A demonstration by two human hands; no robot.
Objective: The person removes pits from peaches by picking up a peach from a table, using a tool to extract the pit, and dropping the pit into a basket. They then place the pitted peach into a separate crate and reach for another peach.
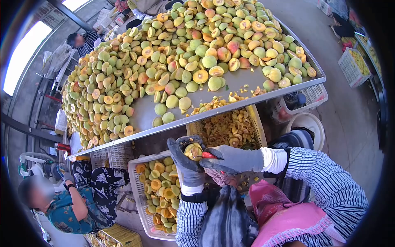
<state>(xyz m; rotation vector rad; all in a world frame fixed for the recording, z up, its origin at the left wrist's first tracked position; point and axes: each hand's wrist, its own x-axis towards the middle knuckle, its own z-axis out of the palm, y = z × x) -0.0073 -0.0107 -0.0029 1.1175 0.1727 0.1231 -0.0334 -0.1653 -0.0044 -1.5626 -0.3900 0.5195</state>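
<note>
At the left, a co-worker [76,208] is seen seated beside the bench [242,85], apart from the wearer's hands. A white crate [138,202] of cut fruit is placed just left of and below the left hand [190,171].

A single fruit [193,151] is cupped in the left hand, whose grip is closed around it from below and behind, with the thumb side raised at the left. The fruit lies directly to the left of the right hand's [238,159] fingertips, nearly level with them and very close. A red tool [209,155] is held in the right hand; that grip is narrow, and the tool's visible part is pointed leftward, toward the fruit's right side. The fruit is nearest to the left hand, by which it is borne. No long axis can be made out on it, its outline being roundish.

Beyond both hands, a yellow crate [261,125] holding trimmings is partly covered by the bench edge. At the right, a white bucket [320,128] is partly hidden by the wearer's clothing.

The tool's working end cannot be distinguished, and contact with the fruit cannot be confirmed. The fruit's underside is concealed by the glove.
</note>
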